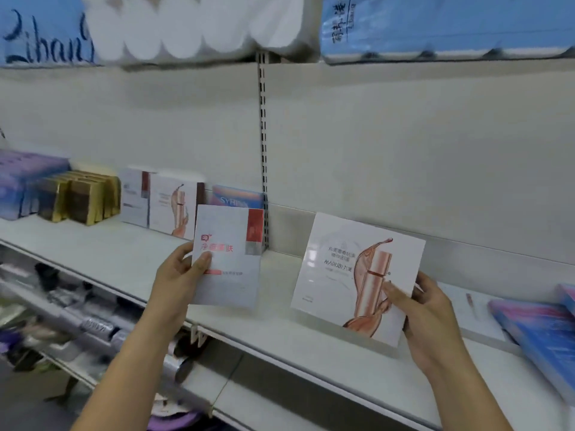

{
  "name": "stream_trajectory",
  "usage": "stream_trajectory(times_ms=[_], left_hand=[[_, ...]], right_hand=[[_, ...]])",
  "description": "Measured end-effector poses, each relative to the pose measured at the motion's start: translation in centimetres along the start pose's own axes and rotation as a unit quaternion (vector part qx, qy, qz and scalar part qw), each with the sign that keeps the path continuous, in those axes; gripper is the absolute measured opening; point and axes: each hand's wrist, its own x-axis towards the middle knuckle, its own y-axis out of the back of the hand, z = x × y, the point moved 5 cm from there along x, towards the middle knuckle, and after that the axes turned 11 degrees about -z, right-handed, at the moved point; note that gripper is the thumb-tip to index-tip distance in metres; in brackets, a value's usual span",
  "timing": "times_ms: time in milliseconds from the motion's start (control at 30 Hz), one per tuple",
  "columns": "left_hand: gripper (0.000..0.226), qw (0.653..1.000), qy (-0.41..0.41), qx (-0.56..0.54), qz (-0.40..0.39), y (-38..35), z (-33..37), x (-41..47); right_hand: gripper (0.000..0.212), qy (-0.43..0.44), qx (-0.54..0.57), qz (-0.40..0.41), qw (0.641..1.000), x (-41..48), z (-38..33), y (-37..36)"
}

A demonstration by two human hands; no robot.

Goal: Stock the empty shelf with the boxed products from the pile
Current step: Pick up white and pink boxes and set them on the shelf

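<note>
We held flat white box with red corner patch (pixel 228 256) clasped in left hand (pixel 180 275), right hand (pixel 426 309) gripping glossy white box with rose-gold bottle print (pixel 348 265), both above white metal shelf (pixel 124 253)

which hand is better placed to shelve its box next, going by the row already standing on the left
Left, probably. The left hand holds the white box with the red corner right beside the standing row, which holds a matching box. The right hand holds the Marubi box farther along the shelf.
</note>
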Motion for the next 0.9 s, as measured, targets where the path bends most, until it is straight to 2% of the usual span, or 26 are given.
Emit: stream_trajectory(times_ms=[133,300,600,633,700,733,800,900], left_hand=[[0.024,0.999,-0.019,-0.014,0.022,6.5,0.3,0.1],[0.028,0.999,-0.016,-0.028,0.038,17.0,-1.0,1.5],[0.025,1.000,-0.004,-0.022,0.020,32.9,-2.7,7.1],[0.025,1.000,-0.002,-0.022,0.016,34.0,-2.9,7.9],[0.026,1.000,-0.001,-0.020,0.009,35.9,-3.4,9.5],[0.027,1.000,0.000,-0.019,0.008,36.5,-3.8,10.3],[0.026,1.000,-0.003,-0.022,0.007,37.2,-4.2,12.1],[0.023,1.000,-0.004,-0.027,-0.001,37.6,-4.6,15.0]], right_hand=[[0.029,-0.008,-0.019,-0.027,0.999,1.3,0.9,-6.4],[0.034,-0.007,-0.044,-0.048,0.998,3.1,3.4,-16.7],[0.035,-0.022,-0.027,-0.031,0.999,5.7,8.3,-33.0],[0.040,-0.022,-0.023,-0.031,0.999,5.9,8.7,-34.4],[0.065,-0.025,-0.018,-0.026,0.999,6.6,9.8,-36.4],[0.064,-0.025,-0.023,-0.022,0.999,7.1,10.2,-37.3],[0.040,-0.025,-0.035,-0.016,0.999,8.7,10.9,-38.5],[0.037,-0.023,-0.038,0.003,0.999,11.6,12.0,-39.9]])
